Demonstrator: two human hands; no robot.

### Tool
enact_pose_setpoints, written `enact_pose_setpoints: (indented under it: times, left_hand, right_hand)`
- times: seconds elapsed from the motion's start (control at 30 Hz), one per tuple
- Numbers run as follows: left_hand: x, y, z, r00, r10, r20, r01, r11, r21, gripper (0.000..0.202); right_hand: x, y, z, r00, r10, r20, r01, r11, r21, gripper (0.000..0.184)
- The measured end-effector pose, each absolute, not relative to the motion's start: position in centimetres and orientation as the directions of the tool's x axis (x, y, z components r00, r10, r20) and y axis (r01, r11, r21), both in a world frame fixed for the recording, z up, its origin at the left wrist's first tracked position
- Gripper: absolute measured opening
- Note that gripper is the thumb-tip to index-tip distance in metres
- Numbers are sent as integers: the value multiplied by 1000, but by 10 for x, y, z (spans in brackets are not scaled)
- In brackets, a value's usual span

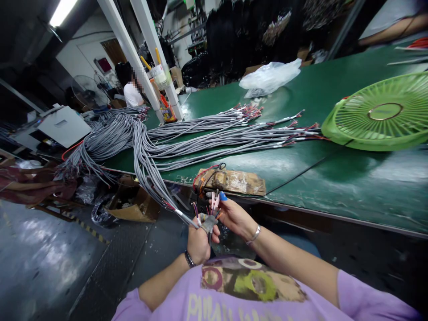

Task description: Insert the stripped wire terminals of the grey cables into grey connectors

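My left hand [199, 243] is closed around the end of a grey cable [185, 217], with grey wrapping showing over its fingers. Thin coloured wires [209, 209] fan out of the cable end between my two hands. Close beside it, my right hand [236, 218] pinches a small pale pink piece that looks like a clip [215, 200], near those wires. Blue covering shows on the right thumb tip. Just beyond the hands, a worn wooden block [239, 182] with red and black leads sits at the bench edge.
Long bundles of grey cables [207, 142] lie across the green bench [287, 178], some hanging over its edge. A green fan [384, 111] stands right, a plastic bag [270, 78] behind. A cardboard box [133, 203] is below left. A person [133, 93] is at the far left.
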State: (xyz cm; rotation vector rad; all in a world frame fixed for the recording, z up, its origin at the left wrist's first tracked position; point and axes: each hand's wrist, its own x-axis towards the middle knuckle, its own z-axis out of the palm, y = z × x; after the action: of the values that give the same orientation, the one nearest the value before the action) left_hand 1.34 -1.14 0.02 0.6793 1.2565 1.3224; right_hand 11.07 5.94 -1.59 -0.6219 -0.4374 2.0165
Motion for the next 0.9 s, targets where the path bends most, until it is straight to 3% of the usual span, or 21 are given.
enact_pose_setpoints:
  times: [0.4, 0.53, 0.9]
  left_hand:
    - [9, -22, 1, -197, 951, -237, -320, 166, 933, 28]
    - [9, -24, 1, -213, 954, -210, -326, 134, 936, 27]
    - [17, -14, 1, -247, 945, -213, -312, 131, 941, 31]
  right_hand:
    - [120, 55, -16, -521, 806, -282, -651, -589, -480, 28]
    - [123, 54, -15, -479, 837, -263, -649, -540, -536, 17]
    - [122, 59, -12, -494, 822, -282, -623, -561, -545, 22]
